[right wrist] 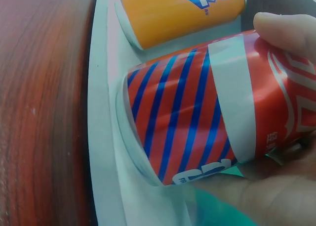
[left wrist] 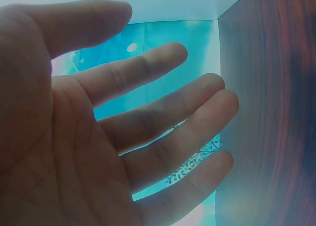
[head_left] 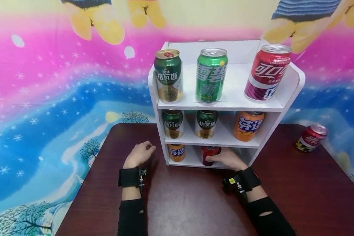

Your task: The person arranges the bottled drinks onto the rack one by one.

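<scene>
My right hand point(head_left: 227, 158) grips a red soda can point(head_left: 208, 154) on the bottom level of a white three-level shelf point(head_left: 215, 142). In the right wrist view this can point(right wrist: 187, 117) has blue diagonal stripes and a white band, with the thumb on one side and fingers on the other. An orange can point(head_left: 177, 153) stands to its left on the same level. Left of the shelf, my left hand point(head_left: 139, 154) hovers near the table with nothing in it. The left wrist view shows its fingers point(left wrist: 168, 107) spread and nearly straight.
On the middle level stand two green-and-gold cans point(head_left: 173, 124) and an orange can point(head_left: 249, 126). The top level bears a green-and-gold can point(head_left: 168, 77), a green can point(head_left: 211, 76) and a red can point(head_left: 267, 73). Another red can point(head_left: 311, 137) is on the dark table point(head_left: 194, 200) at right.
</scene>
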The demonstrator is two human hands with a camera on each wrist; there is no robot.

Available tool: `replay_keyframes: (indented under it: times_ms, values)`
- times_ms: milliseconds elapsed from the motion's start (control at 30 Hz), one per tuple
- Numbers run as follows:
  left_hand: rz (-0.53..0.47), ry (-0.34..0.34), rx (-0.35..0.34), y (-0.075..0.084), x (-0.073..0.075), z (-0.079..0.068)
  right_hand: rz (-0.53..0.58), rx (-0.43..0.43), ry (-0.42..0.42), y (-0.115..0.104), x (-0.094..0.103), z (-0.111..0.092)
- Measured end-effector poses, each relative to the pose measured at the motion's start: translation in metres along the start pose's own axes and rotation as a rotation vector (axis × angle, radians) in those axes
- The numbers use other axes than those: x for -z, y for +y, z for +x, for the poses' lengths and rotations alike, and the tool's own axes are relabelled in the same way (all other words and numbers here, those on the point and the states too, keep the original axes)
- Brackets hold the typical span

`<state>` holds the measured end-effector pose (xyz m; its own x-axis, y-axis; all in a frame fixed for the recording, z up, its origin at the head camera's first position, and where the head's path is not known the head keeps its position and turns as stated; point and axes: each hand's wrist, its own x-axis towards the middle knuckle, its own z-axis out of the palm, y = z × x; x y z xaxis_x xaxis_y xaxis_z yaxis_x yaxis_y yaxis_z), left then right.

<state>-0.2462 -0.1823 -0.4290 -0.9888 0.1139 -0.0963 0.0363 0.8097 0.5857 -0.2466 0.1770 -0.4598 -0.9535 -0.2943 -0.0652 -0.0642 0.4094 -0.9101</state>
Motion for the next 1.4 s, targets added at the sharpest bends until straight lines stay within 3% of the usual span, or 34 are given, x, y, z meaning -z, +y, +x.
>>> replay_keyframes:
  times_ms: [400,767,1133,1400]
  values:
    - [0.005,-0.005,0.016,0.003,-0.002,0.001,0.035,-0.033,0.003,-0.004,-0.009,0.002]
    - [0.006,-0.002,0.006,0.005,-0.006,0.003,0.061,0.076,-0.051,-0.003,-0.014,0.010]
    - [0.011,-0.004,-0.001,0.004,-0.008,0.003,0.078,0.061,-0.079,0.002,-0.005,0.007]
    - [0.013,-0.008,0.004,0.002,-0.004,0.001,0.052,0.068,-0.059,0.003,-0.011,0.010]
